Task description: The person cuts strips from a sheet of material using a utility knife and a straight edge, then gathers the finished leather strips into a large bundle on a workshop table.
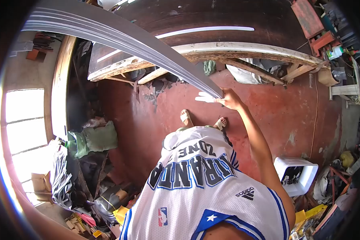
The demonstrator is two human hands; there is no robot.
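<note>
A long stack of thin grey strips point(148, 45) runs from the upper left corner down to the middle of the view. My right hand point(230, 99) is closed around its near end, above the red floor. Short white pieces point(206, 97) stick out beside these fingers; I cannot make out whether they belong to the strips. On the left, only part of my left arm point(42, 218) shows at the lower edge, and its hand is out of the picture.
A dark worktable point(228, 40) with a worn wooden edge spans the top, a white strip point(206, 30) on it. A white bin point(308, 176) stands at right. Green sacks point(98, 138) and grey scraps point(62, 176) are heaped at left, near a bright window point(25, 106).
</note>
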